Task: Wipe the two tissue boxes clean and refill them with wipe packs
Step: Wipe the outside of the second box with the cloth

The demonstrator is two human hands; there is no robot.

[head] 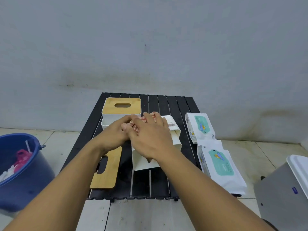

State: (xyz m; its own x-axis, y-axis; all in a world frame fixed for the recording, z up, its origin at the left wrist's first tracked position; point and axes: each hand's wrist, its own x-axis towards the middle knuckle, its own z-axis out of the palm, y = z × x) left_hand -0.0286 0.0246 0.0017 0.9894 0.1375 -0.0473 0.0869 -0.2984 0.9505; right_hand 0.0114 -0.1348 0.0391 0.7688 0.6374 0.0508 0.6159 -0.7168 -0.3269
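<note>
A white tissue box point(145, 161) lies on its side in the middle of the black slatted table point(150, 184), with its lid off. Its bamboo lid point(106, 172) lies flat to the left. A second white box with a bamboo lid point(121, 105) on it stands upright at the back left. Both hands meet above the lying box around a pink-and-white patterned cloth point(150, 116). My left hand point(115, 132) grips the cloth. My right hand point(150, 135) covers it with the fingers curled over. Two white and teal wipe packs point(200, 126) point(220, 165) lie on the table's right side.
A blue bucket point(21, 167) holding pink and white rubbish stands on the tiled floor at the left. A grey bin with a white lid point(283, 189) stands at the right. A grey wall rises just behind the table.
</note>
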